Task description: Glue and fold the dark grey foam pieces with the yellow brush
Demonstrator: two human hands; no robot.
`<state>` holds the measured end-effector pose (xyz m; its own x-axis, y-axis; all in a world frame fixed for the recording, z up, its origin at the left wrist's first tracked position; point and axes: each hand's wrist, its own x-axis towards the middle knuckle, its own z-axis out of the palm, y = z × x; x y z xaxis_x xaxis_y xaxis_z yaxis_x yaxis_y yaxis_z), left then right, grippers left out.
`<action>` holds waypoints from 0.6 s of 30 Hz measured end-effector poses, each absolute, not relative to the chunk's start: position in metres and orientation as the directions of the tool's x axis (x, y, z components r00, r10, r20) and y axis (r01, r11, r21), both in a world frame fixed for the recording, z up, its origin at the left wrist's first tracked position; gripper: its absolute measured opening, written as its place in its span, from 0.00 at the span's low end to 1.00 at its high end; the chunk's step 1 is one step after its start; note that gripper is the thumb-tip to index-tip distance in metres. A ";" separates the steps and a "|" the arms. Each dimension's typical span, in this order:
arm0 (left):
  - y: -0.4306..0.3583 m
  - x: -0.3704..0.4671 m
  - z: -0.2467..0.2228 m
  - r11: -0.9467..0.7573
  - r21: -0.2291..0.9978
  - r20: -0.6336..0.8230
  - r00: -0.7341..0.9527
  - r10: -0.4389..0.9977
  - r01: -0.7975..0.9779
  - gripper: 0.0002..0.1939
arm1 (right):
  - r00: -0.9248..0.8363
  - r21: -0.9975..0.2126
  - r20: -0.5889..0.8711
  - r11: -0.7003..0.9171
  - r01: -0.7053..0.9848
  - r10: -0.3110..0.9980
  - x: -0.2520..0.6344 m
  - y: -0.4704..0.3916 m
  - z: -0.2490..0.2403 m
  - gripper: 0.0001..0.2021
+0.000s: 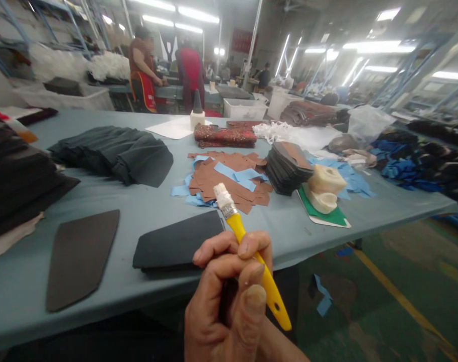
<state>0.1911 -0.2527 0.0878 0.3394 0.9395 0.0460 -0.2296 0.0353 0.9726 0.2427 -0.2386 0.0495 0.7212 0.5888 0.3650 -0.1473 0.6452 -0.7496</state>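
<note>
A paintbrush (271,286) with a yellow handle and white-coated bristles is held in my right hand (259,247), bristles pointing up and away. My left hand (214,311) is directly in front, its fingers curled in against the right fingers; whatever may be between them is hidden. Beyond the hands lies a stack of dark, flat pieces (176,241) at the table's near edge. To its left is a single dark panel (83,259). Brown pieces (210,176) with light-blue strips (246,177) are spread farther back.
Dark stacks (17,181) rise at left, beside fanned dark sheets (111,151). A block of pieces (287,168) and a cream container (325,186) on a green board (336,217) stand right. A glue bottle (197,118) is behind. Two people work across the room.
</note>
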 end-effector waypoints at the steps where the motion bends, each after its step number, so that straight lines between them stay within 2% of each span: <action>1: -0.249 0.190 0.085 0.044 0.960 0.067 0.378 0.923 -0.278 0.21 | 0.708 -0.746 0.387 0.652 -0.136 0.591 0.244 -0.238 0.052 0.11; 4: -0.241 0.184 0.077 0.092 0.922 0.096 0.450 0.888 -0.377 0.21 | 0.635 -0.753 0.400 0.632 -0.183 0.661 0.249 -0.240 0.065 0.13; 7: -0.239 0.182 0.073 0.127 0.906 0.091 0.479 0.873 -0.404 0.22 | 0.587 -0.766 0.398 0.607 -0.210 0.705 0.251 -0.246 0.076 0.16; 14: -0.240 0.184 0.073 0.136 0.935 0.042 0.482 0.875 -0.329 0.25 | 0.605 -0.715 0.500 0.689 -0.114 0.619 0.243 -0.246 0.067 0.16; 18: -0.244 0.184 0.072 0.079 0.903 0.133 0.449 0.884 -0.422 0.26 | 0.596 -0.652 0.447 0.699 -0.293 0.667 0.240 -0.245 0.071 0.15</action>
<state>0.1842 -0.2435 0.0719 0.4490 0.8837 0.1326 -0.4220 0.0789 0.9032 0.2396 -0.2452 0.0711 0.5956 0.6673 0.4472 -0.2931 0.6989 -0.6524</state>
